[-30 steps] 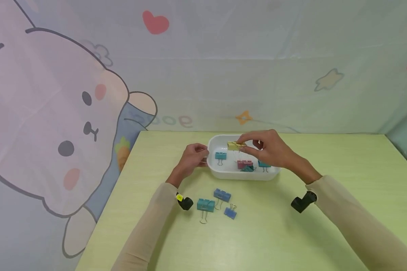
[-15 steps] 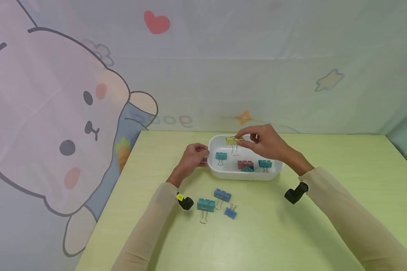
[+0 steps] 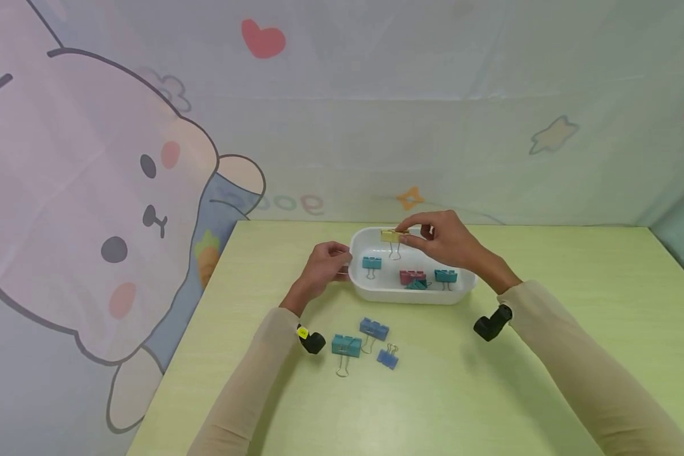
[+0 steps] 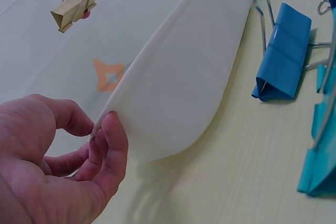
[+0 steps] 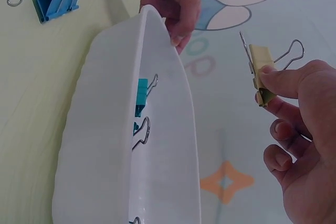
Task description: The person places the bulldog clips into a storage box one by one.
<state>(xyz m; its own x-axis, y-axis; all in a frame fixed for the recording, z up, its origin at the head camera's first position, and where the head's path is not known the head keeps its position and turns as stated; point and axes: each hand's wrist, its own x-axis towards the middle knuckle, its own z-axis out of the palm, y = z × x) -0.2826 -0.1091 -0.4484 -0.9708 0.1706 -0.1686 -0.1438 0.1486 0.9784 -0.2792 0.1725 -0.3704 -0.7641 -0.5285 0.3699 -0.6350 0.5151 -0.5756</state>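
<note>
Thumb and fingers of my right hand (image 3: 447, 239) pinch a yellow binder clip (image 3: 390, 235) over the back part of a white plastic tray (image 3: 413, 295). Its wire handles point down in the head view, and the right wrist view shows the clip (image 5: 261, 64) beside the tray wall. At the tray's left end, my left hand (image 3: 321, 269) pinches the rim between thumb and fingers. Inside lie a teal clip (image 3: 372, 262) on the left, a red clip (image 3: 413, 277) with a dark green clip (image 3: 417, 285) against it, and another teal clip (image 3: 446, 275) on the right.
In front of the tray on the light yellow-green table (image 3: 462, 399) lie a large teal binder clip (image 3: 346, 345), a blue clip (image 3: 373, 328) and a smaller blue clip (image 3: 387, 358). A printed cloth (image 3: 376, 126) hangs behind the table's back edge.
My right hand has moved slightly back and left with the yellow clip, then stayed nearly still over the last half second. The left hand keeps its place on the rim.
</note>
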